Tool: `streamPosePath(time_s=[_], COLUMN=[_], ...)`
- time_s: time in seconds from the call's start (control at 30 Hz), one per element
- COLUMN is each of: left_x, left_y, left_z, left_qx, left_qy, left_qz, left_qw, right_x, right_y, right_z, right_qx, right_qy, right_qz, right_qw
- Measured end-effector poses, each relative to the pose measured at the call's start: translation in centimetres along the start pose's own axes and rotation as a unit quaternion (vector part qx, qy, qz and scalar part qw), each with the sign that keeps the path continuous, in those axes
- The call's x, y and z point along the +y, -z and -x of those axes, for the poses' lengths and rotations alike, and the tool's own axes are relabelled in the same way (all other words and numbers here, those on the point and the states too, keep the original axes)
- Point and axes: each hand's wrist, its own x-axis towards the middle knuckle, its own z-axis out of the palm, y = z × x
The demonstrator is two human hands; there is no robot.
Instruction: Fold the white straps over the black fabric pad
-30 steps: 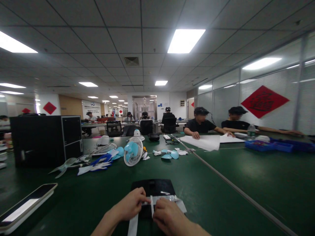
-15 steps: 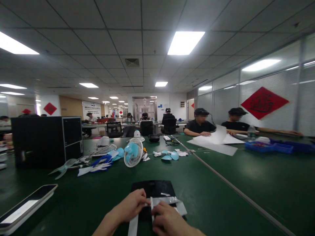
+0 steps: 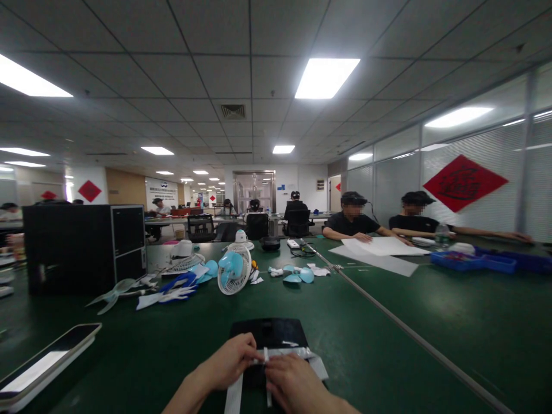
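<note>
A flat, glossy black plastic panel (image 3: 269, 330) lies on the dark green surface (image 3: 366, 339), directly before the person. Over its near half, the left hand (image 3: 235, 359) reaches in from the left, wrist low, fingers bent and pointing inward; the right hand (image 3: 295, 376) is laid palm-down from the right, fingers curled over. Their tips meet at a thin white strip (image 3: 266, 355) running lengthwise; whether either hand pinches it cannot be told. A wider whitish band (image 3: 293, 351) crosses the panel, its loose end angling past the right edge. Another pale strip (image 3: 234, 397) extends off the panel's near-left side. Left of the panel lies a white-edged phone (image 3: 47, 359); beyond it stands a white-and-blue fan (image 3: 233, 268).
</note>
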Motion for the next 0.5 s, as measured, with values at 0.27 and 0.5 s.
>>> streamPosePath(time_s=[0.27,0.5], left_x=[-0.1,-0.3], left_y=[0.3,-0.1], left_z=[0.1,-0.1], left_qx=[0.006,0.012], left_qy=[0.001,0.015], left_qz=[0.029,0.034], left_qw=[1.000,0.999], right_x=[0.6,0.7], right_y=[-0.1,-1.0], right_z=[-1.2,-0.8], right_qx=[0.006,0.001], right_qy=[-0.033,-0.020], right_qz=[0.006,-0.009], right_qw=[0.999,1.000])
